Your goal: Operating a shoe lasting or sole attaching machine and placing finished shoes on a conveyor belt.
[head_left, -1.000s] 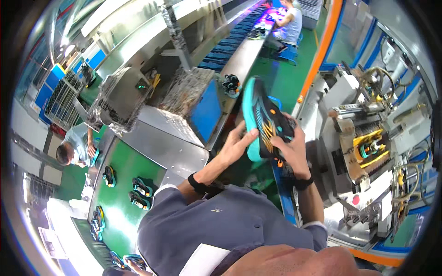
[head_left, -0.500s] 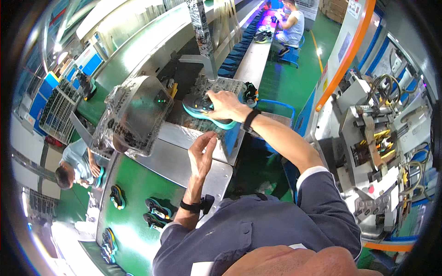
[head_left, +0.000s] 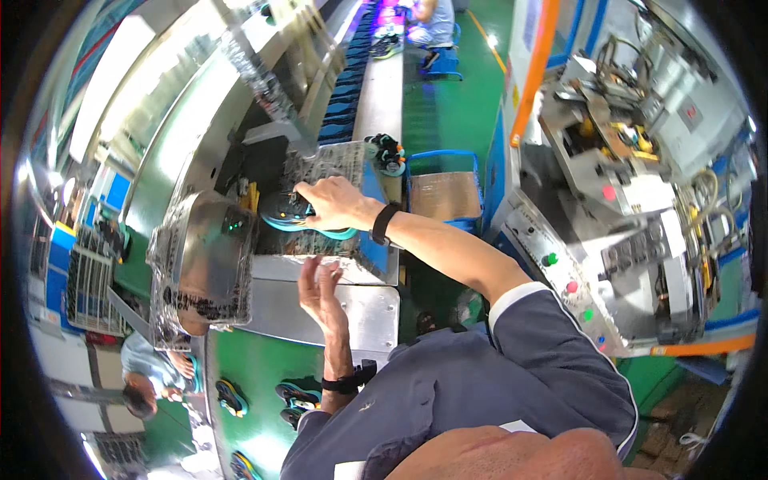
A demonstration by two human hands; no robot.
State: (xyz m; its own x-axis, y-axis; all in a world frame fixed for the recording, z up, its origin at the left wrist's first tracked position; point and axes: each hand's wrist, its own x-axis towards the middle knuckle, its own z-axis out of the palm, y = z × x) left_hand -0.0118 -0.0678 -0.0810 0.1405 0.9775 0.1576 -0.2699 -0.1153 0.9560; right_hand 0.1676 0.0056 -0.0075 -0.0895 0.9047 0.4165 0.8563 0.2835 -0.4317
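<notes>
Fingers of my left hand (head_left: 322,306) are loosely curled and apart, holding nothing, near the steel plate (head_left: 372,320); I judge they'd be slow to catch a slip. Beyond, my right hand (head_left: 340,206) is over the black-and-teal shoe (head_left: 282,210), which lies on the film-wrapped stand (head_left: 330,162); I can't tell whether it's clamped. A sideways push could knock the shoe into the wrapped metal box (head_left: 212,276); slick film could let it slide. Farther off, another shoe (head_left: 388,156) could get bumped by a wide reach.

Shoe factory, prod. line (head_left: 379,100), ctrl panel (head_left: 560,273) w/ btns (head_left: 571,286), sneakers (head_left: 232,398) on green worktop (head_left: 260,362), seated co-worker (head_left: 433,29)
</notes>
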